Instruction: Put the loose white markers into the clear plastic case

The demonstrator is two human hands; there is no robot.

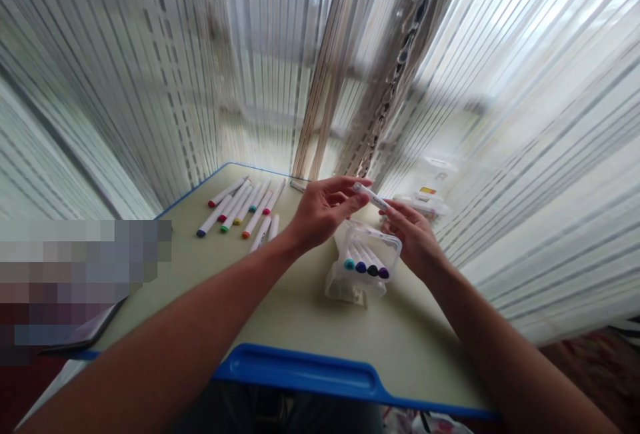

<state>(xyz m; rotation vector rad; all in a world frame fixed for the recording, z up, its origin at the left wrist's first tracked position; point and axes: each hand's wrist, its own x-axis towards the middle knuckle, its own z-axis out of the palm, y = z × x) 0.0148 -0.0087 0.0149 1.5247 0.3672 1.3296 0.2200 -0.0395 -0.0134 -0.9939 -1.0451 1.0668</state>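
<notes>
- Counter [295,317]: pale top, blue rim. I take all clock bearings from the open clear case [337,284], which stands on it.
- Left hand [325,206], 11 o'clock: I have its fingers pinching one end of a white marker [373,197].
- Right hand [413,227], 2 o'clock: fingers pinching that marker's other end; I cannot tell its cap colour.
- Clear case contents: I count four packed markers [361,267], side by side, teal, blue, black and purple caps facing me. Remaining room: cannot tell.
- Second clear container [420,203], 1 o'clock, beyond the right hand; contents unclear.
- Loose markers [247,204], 10 o'clock: roughly ten, mixed caps, all outside the case; some partly hidden.
- White marker, 12 o'clock: aloft between both hands, not in the case.
</notes>
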